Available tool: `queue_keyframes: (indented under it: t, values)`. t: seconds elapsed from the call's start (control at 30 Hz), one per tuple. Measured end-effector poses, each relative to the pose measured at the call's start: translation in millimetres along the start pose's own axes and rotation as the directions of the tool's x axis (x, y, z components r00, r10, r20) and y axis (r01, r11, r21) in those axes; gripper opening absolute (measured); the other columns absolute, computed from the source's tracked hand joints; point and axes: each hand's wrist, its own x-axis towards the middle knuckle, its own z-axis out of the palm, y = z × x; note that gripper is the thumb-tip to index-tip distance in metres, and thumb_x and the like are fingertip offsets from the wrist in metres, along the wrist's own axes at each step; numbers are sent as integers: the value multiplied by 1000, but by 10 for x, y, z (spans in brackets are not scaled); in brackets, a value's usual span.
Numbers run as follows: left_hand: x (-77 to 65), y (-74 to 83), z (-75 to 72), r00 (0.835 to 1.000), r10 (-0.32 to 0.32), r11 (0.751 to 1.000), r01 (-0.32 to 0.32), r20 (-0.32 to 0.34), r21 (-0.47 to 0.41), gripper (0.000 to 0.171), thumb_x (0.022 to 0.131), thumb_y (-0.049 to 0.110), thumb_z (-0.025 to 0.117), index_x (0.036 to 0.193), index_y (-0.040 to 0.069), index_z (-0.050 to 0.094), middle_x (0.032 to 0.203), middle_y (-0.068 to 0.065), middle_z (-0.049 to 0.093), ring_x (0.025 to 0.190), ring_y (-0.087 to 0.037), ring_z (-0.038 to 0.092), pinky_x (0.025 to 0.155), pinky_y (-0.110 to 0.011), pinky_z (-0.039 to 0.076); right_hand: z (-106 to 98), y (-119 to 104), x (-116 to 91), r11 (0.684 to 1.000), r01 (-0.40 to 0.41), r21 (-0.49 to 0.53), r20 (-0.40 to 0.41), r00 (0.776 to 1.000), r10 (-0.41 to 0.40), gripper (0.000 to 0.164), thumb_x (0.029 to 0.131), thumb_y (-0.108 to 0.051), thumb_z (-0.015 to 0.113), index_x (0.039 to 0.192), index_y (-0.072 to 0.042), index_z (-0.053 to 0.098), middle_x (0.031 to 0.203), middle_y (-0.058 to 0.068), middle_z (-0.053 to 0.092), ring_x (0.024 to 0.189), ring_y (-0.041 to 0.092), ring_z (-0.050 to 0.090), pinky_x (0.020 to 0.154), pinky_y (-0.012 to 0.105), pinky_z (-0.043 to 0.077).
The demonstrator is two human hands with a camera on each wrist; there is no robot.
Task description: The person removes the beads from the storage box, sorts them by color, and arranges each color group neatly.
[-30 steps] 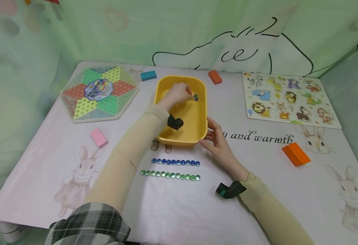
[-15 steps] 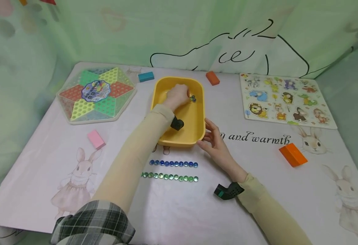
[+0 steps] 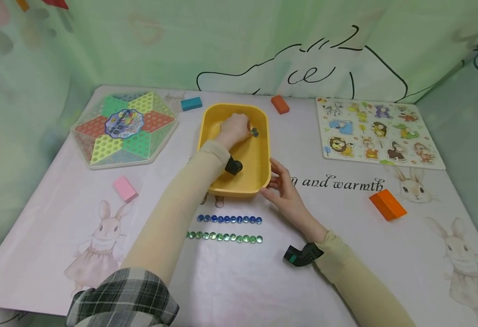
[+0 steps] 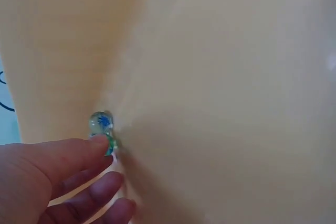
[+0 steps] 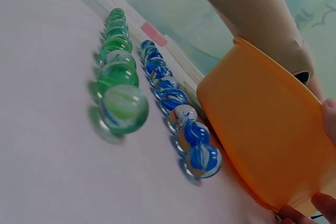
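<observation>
Inside the yellow plastic tray (image 3: 239, 192), my left hand (image 3: 234, 129) reaches down by the far right part. In the left wrist view, its thumb and fingers (image 4: 79, 153) pinch a green glass marble (image 4: 111, 144). A clear marble with a blue swirl (image 4: 101, 123) lies right beside it against the tray wall. My right hand (image 3: 286, 193) rests against the tray's near right corner from outside, fingers loosely bent and thumb apart. In front of the tray run a row of blue marbles (image 3: 233, 219) and a row of green marbles (image 3: 226, 237).
At the left lies a hexagonal Chinese checkers board (image 3: 124, 127); an animal puzzle board (image 3: 378, 131) is at the right. Blocks lie around: blue (image 3: 191, 104), red-orange (image 3: 280, 104), pink (image 3: 125, 189) and orange (image 3: 388, 205). A green curtain (image 3: 149, 45) hangs behind the table.
The head view has shifted slightly. My left hand has lowered and closed in on the marbles in the tray. My right hand stays at the tray's corner.
</observation>
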Motion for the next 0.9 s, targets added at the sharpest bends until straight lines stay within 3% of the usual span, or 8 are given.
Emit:
queue_keyframes:
  t: [0.2,0.37,0.5,0.73,0.9]
  values:
    - [-83,8,-90,999,26,999,-25,41,-27,16,90,26,56,93,11,59,89,-2,56,80,-17,52,68,-28,41,14,11,9,1000,4,0,-2,1000,-4,75,89,-7,58,147,-23,14,143,13,28,113,28,48,93,14,38]
    - [-184,-22,-215,988,142,985,-135,60,-109,14,88,21,59,94,8,59,90,-3,57,77,-16,50,66,-24,39,12,10,10,1000,1,4,1,1000,-1,75,89,-8,58,147,-24,14,143,13,28,114,28,48,93,13,38]
    - [-283,-119,-303,969,244,950,-232,35,-207,15,88,20,61,94,6,60,93,-6,59,80,-17,49,70,-25,40,7,3,14,1000,8,0,0,1000,-8,75,89,-8,59,147,-23,14,143,13,27,114,29,47,92,12,38]
    - [-602,-325,-505,952,305,887,-288,-10,-363,20,88,25,62,98,8,61,93,-5,61,80,-17,52,70,-25,44,-2,-5,13,1000,19,2,-9,1000,-19,76,89,-5,59,147,-20,13,141,16,27,114,30,47,92,10,37]
    - [-905,-604,-607,920,391,816,-365,-36,-449,20,87,22,63,100,8,60,94,-5,60,82,-18,51,72,-27,43,6,0,16,1000,4,2,-5,1000,-4,75,89,-6,58,147,-22,13,142,14,28,115,29,47,92,11,37]
